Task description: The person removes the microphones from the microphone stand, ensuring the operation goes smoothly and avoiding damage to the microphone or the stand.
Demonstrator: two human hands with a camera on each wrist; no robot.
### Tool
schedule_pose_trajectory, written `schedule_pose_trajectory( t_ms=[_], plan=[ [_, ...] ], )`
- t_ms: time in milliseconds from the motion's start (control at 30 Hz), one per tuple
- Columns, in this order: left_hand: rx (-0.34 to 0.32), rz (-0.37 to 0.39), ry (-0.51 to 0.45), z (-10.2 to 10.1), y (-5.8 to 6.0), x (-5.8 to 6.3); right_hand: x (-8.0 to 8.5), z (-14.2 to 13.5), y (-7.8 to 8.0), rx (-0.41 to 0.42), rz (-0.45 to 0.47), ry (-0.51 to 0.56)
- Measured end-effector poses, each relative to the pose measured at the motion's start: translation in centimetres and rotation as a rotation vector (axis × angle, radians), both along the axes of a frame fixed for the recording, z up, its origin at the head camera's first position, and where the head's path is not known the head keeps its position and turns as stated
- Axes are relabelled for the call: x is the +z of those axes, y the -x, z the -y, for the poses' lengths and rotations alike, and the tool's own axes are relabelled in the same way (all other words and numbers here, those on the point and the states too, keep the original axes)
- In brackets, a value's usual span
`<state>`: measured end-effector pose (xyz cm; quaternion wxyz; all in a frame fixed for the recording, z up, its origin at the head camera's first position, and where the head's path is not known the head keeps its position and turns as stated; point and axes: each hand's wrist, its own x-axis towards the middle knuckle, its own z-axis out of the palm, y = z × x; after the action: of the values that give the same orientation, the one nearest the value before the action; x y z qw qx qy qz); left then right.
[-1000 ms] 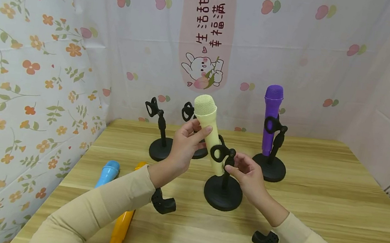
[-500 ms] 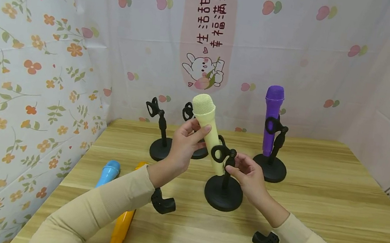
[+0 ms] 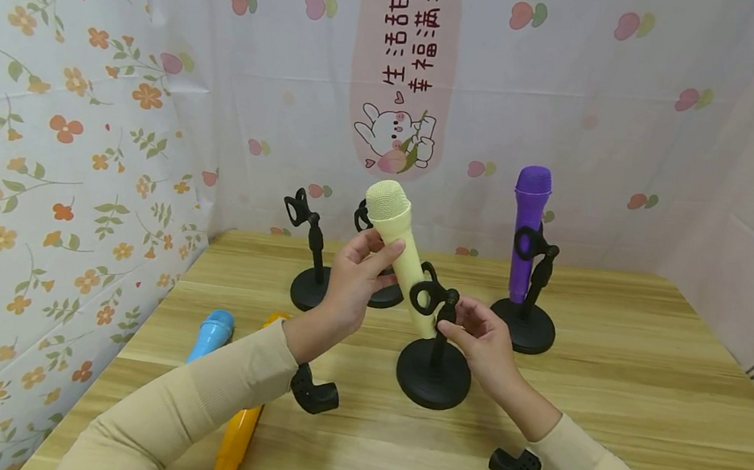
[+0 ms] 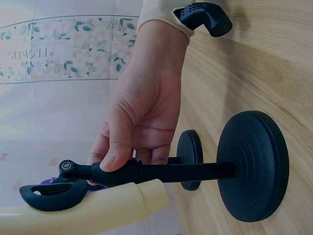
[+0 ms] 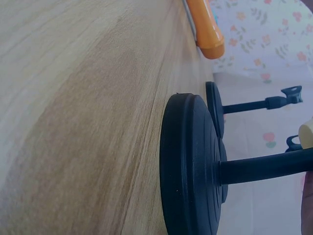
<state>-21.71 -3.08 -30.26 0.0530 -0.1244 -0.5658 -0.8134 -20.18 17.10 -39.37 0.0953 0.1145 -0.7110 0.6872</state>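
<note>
My left hand (image 3: 354, 276) holds a pale yellow microphone (image 3: 409, 266) by its upper body, thumb in front. The microphone leans to the left, and its lower body passes behind the ring clip of a black desktop microphone stand (image 3: 432, 377). My right hand (image 3: 483, 344) pinches that stand's upright just below the clip joint. In the left wrist view, the thumb of the right hand (image 4: 146, 112) presses on the black upright, with the yellow microphone (image 4: 112, 208) alongside the clip. The right wrist view shows the stand's round base (image 5: 190, 166) standing on the wooden table.
A purple microphone (image 3: 531, 201) stands in another black stand (image 3: 523, 326) at the back right. Two more stands, one a left stand (image 3: 311, 286), are behind my left hand. A blue microphone (image 3: 212, 334) and an orange microphone (image 3: 236, 445) lie on the left, partly behind the sleeve.
The yellow microphone's head has tipped slightly further left while its lower end stays at the clip. My right hand keeps its grip on the stand. The head view has shifted a little.
</note>
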Motion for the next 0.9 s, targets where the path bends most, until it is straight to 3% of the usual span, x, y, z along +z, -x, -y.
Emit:
schedule_pose_trajectory(
  t_ms=[533,900],
  plan=[
    [0.034,0.011,-0.056,0.9,0.5,0.3,0.2,0.1,-0.2,-0.038,0.001,-0.012],
    [0.023,0.016,-0.017,1.5,0.4,0.2,0.3,-0.1,0.0,-0.014,0.053,-0.004]
  ],
)
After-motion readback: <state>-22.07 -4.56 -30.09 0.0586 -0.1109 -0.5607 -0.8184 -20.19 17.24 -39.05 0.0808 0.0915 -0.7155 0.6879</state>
